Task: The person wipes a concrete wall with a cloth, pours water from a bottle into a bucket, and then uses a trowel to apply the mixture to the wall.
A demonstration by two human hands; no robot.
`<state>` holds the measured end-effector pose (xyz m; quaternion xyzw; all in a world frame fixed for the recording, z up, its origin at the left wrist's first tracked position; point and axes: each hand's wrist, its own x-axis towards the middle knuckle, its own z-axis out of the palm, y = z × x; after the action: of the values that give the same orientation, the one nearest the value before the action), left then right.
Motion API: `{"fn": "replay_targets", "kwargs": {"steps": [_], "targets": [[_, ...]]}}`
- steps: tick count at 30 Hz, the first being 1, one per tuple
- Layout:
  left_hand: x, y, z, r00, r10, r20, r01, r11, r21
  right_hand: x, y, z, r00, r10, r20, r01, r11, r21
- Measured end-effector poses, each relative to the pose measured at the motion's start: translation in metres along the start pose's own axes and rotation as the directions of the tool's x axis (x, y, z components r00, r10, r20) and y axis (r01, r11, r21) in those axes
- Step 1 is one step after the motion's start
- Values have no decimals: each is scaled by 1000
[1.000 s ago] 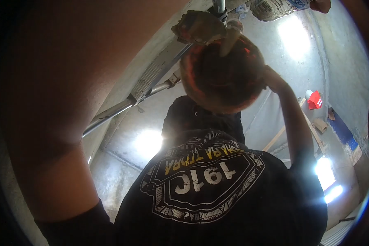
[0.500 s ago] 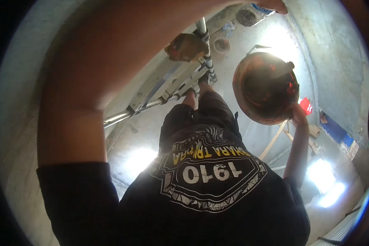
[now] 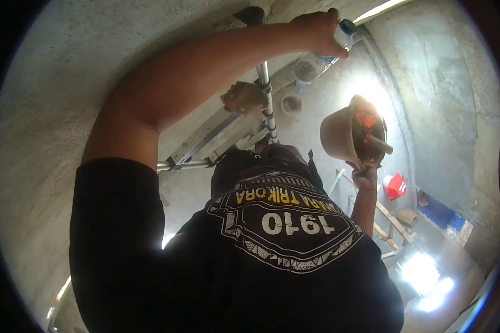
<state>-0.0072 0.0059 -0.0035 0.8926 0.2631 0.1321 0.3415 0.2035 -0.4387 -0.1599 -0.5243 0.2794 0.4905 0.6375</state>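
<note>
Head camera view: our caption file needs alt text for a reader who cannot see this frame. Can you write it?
Looking down their own black printed shirt, a person on a ladder holds up a brown bowl with a tool handle sticking out in the right hand. The left hand reaches overhead, gripping a clear plastic bottle with a blue cap. Rough grey plastered walls surround them.
</note>
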Motion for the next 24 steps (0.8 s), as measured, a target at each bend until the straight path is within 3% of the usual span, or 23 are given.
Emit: {"fn": "replay_targets", "kwargs": {"steps": [2, 4, 6, 8, 11, 16, 24], "targets": [[4, -10, 5, 999, 18, 45, -18, 1000, 13, 10, -8, 5, 992, -45, -117, 48, 998, 26], [2, -12, 5, 994, 36, -101, -43, 997, -70, 3, -12, 28, 976, -137, -168, 150, 987, 66], [2, -8, -2, 999, 3, -32, -8, 989, -151, 0, -16, 42, 970, -160, -183, 179, 979, 96], [11, -11, 2, 999, -34, -22, 21, 897, -441, 1, -20, 54, 946, -274, -175, 288, 956, 57], [20, -19, 7, 994, -107, 8, 93, 824, -559, -2, -24, 71, 945, -255, -206, 276, 958, 79], [18, -18, -1, 992, -125, -24, 91, 828, -553, 19, -28, 82, 963, -200, -183, 225, 965, 133], [13, -16, -15, 984, -137, -111, 76, 897, -435, 57, -21, 58, 997, -35, 65, 23, 984, 179]]}}
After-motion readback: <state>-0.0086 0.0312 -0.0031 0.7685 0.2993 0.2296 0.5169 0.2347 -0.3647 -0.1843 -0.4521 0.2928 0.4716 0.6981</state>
